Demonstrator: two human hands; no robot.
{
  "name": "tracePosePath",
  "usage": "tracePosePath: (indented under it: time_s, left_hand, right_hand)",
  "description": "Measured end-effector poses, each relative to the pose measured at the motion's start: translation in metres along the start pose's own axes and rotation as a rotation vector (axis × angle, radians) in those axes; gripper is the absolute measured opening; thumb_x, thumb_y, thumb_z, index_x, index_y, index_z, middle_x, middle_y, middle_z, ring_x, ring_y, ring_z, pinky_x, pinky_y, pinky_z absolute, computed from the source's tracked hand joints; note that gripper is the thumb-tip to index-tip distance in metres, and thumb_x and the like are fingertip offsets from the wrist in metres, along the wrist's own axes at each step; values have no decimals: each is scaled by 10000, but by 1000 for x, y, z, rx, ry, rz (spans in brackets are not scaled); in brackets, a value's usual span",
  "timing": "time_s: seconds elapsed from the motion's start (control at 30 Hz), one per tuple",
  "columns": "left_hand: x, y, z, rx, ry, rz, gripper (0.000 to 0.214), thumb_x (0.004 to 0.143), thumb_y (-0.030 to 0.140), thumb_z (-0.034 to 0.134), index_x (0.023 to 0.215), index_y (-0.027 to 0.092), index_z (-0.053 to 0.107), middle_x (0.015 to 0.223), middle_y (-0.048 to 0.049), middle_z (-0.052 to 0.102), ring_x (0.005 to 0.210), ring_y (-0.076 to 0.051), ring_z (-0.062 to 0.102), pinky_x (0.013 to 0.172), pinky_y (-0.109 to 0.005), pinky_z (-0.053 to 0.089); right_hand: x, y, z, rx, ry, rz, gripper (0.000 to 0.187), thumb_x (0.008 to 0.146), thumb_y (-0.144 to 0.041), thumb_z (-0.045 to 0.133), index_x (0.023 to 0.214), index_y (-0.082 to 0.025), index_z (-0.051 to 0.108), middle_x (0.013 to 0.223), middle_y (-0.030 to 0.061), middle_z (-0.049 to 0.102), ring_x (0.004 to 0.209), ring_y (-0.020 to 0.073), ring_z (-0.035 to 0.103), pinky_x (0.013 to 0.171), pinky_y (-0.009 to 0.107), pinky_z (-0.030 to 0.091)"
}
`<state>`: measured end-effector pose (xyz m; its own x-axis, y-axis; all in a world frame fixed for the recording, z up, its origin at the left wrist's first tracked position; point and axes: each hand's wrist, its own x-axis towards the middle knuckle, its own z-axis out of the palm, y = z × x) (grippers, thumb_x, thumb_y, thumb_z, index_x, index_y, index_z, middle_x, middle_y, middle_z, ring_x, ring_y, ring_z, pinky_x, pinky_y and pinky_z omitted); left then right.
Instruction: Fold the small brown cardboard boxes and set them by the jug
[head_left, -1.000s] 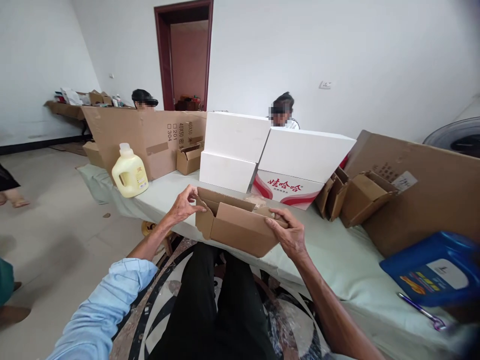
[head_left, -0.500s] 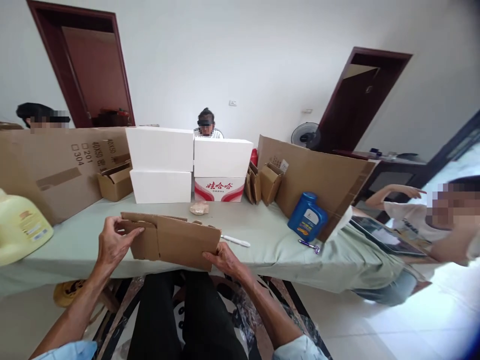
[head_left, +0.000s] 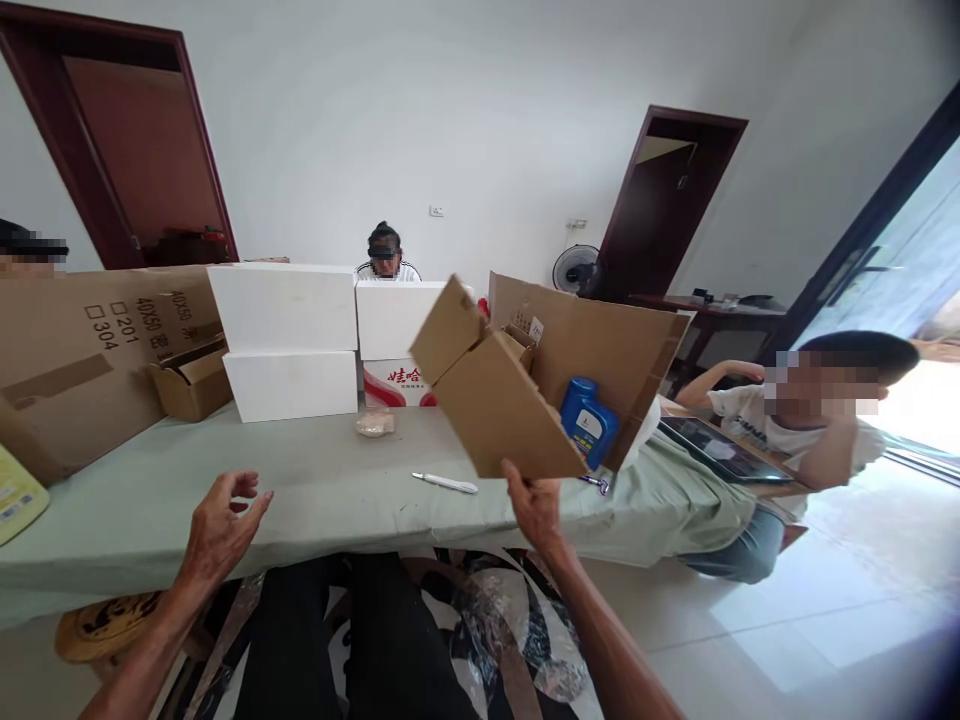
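A flattened brown cardboard box (head_left: 502, 410) is held up and tilted over the table's right half by my right hand (head_left: 536, 508), gripping its lower edge. The box hides part of the stacked white boxes and of the blue bottle behind it. Empty, with fingers loosely curled and apart, my left hand (head_left: 225, 525) hovers above the table's front edge. Between my hands a white-handled craft knife (head_left: 446, 483) lies on the green cloth (head_left: 315, 490). Beyond the knife sits a small pale wrapped lump (head_left: 375, 424).
White boxes (head_left: 289, 385) stand stacked at the back, between cardboard panels on the left (head_left: 75, 350) and right (head_left: 592, 345). A blue bottle (head_left: 592, 425) and a purple razor-like item (head_left: 596, 485) lie right. People sit opposite, at far left and at right beside a tablet (head_left: 724, 450).
My left hand has let go of the flattened box. My right hand has lifted it and swung it right, tilting it. The view has turned slightly right.
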<state>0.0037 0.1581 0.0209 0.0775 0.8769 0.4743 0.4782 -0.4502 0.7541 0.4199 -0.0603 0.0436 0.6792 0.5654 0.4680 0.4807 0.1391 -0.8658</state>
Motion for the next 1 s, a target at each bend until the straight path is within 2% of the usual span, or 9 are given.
tracePosePath:
  time_s: [0.13,0.23,0.37,0.6,0.7,0.8,0.9,1.0]
  left_hand:
    - [-37,-25,14,18,-61,-50,437,726,657,661,924,268,668,865,-45,775,799,-297,766,719,-412,649]
    - [-69,-47,26,20,-125,-110,382,736,636,658,892,288,685,788,-13,769,731,-286,757,694,-398,632]
    - [-107,-75,43,16,-235,-127,304,727,600,667,824,314,697,733,3,753,702,-295,762,699,-408,618]
    - [-155,-105,72,92,-397,-101,170,752,494,617,780,328,642,703,-18,711,676,-321,740,669,-435,600]
    - [-167,-117,81,156,-451,-92,177,786,491,584,800,321,630,744,-39,733,728,-328,761,701,-429,606]
    - [-173,-132,86,237,-510,-119,226,847,503,544,846,299,643,838,-63,769,796,-302,782,714,-375,604]
    - [-175,-146,88,302,-556,-155,280,908,492,488,877,274,663,891,-79,778,820,-267,786,706,-317,593]
    - [-179,-153,90,324,-550,-124,290,939,451,467,878,269,685,906,-78,785,863,-260,784,754,-312,592]
  right_hand:
    - [67,4,-36,-298,206,-54,416,883,-587,620,609,-291,518,719,147,678,907,360,661,823,433,513]
    - [109,11,-43,-467,266,-57,352,914,-465,574,625,-274,515,740,160,673,853,318,639,781,397,455]
    - [144,24,-35,-643,252,-29,291,951,-389,535,738,-212,623,821,178,701,809,286,606,753,376,395]
    - [168,47,-11,-831,135,2,304,1011,-291,512,939,-112,748,953,210,744,851,271,618,746,355,354]
    - [180,52,-3,-883,98,12,319,1037,-271,505,994,-97,768,1012,222,753,894,277,639,755,351,357]
    - [199,56,5,-924,78,23,327,1051,-251,492,1052,-96,780,1056,216,758,934,283,655,774,343,375]
    - [224,58,14,-953,76,41,353,1070,-249,471,1134,-95,782,1116,219,758,1003,298,668,819,338,410]
    - [252,60,23,-968,71,78,382,1097,-275,462,1220,-94,775,1181,235,755,1081,323,677,871,346,446]
